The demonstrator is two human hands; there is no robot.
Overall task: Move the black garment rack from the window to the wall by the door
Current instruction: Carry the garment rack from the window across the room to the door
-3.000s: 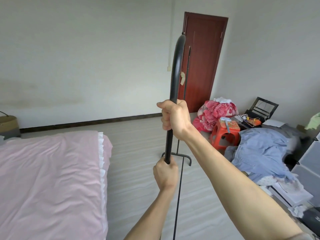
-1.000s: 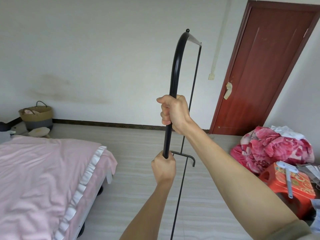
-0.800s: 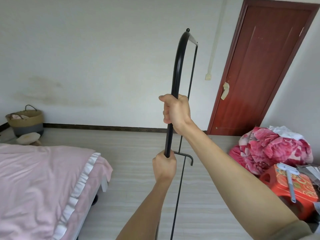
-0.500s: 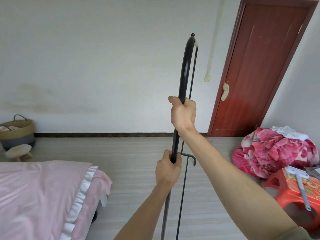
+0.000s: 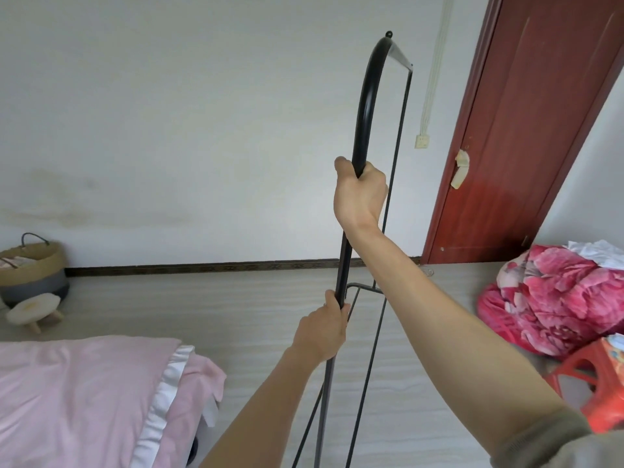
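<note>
I have my right hand [image 5: 359, 194] clenched high and left hand [image 5: 322, 329] clenched low on the black tubular metal garment rack [image 5: 363, 109], steadying it upright, left of the dark red wooden door [image 5: 526, 130].

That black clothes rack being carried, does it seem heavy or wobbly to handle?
Probably light: the garment rack is thin tubing with nothing hung on it. Likely stiff, since its bars look straight. Being tall and narrow, it may swing, which fits the right hand gripping high and the left hand low.

This is a bedroom in a home: a bed [image 5: 84, 393] with pink bedding, a dark red door [image 5: 526, 136], a woven basket [image 5: 32, 268] beside a small stool [image 5: 33, 307], and a floral quilt [image 5: 553, 298] bundled on the pale floor [image 5: 236, 305].
</note>
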